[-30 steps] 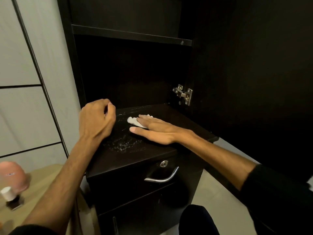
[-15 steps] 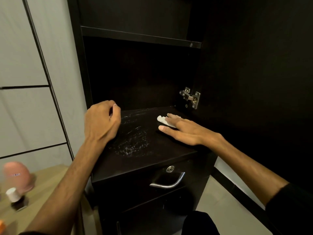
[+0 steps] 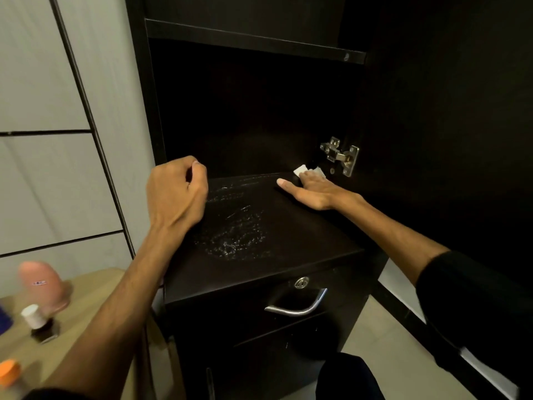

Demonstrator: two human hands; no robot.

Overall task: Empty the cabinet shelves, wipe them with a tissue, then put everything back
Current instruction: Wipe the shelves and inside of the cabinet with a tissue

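Observation:
The dark cabinet shelf [image 3: 302,238] is bare, with whitish wet streaks in its middle. My right hand [image 3: 311,192] lies flat on the shelf's far right corner, pressing a white tissue [image 3: 301,170] under its fingers; only the tissue's edges show. My left hand [image 3: 177,194] rests at the shelf's left edge with its fingers curled shut, nothing visible in it. An upper shelf [image 3: 253,41] spans the cabinet above.
A metal hinge [image 3: 341,155] sits just right of the tissue, on the open door [image 3: 447,125]. Below the shelf is a drawer with a lock and chrome handle [image 3: 297,306]. At lower left, a wooden table [image 3: 83,293] holds a pink bottle [image 3: 43,285], a small white-capped bottle [image 3: 36,320] and an orange cap [image 3: 10,372].
My right hand has slid the tissue from the shelf's middle to the far right corner by the hinge. My left hand has stayed at the left edge.

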